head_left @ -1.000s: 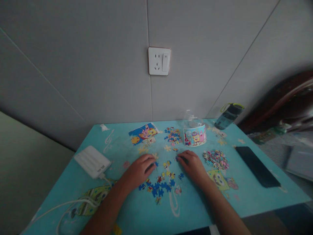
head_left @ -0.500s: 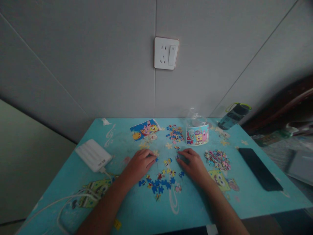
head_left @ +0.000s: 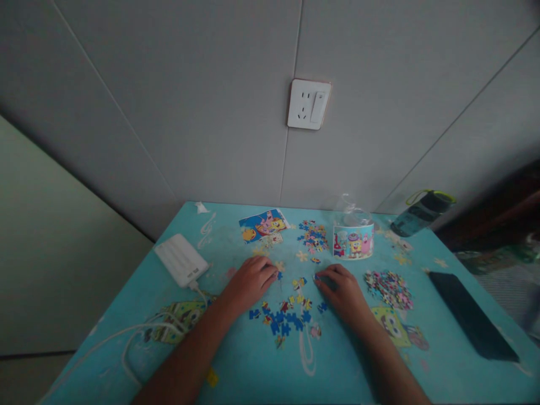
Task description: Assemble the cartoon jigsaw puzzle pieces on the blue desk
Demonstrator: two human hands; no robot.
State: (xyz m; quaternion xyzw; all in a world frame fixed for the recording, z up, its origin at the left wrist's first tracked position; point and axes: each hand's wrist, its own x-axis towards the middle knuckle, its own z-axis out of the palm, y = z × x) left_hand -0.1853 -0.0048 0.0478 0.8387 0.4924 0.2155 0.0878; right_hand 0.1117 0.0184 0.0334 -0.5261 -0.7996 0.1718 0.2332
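My left hand [head_left: 252,279] rests on the table with its fingers closed at a small blue jigsaw piece [head_left: 279,275]. Opposite it, the thumb and fingertips of my right hand [head_left: 341,286] pinch another jigsaw piece [head_left: 316,277], partly covered by the fingers. Between the hands and nearer to me lies a loose cluster of blue and yellow jigsaw pieces [head_left: 290,318], some of them touching or joined. A single piece [head_left: 315,260] lies just beyond my right fingertips. One blue piece [head_left: 322,307] is beside my right wrist.
Farther back are a picture card [head_left: 265,225], a pile of pieces [head_left: 313,235] and a clear tub [head_left: 353,242] with a cartoon label. Right: another pile [head_left: 388,289], a black phone-like slab [head_left: 472,315], a bottle [head_left: 422,214]. Left: a white power bank [head_left: 181,260] with cables.
The camera view has turned and tilted, so the table and wall socket sit farther right in the picture. Both hands keep nearly the same place over the table.
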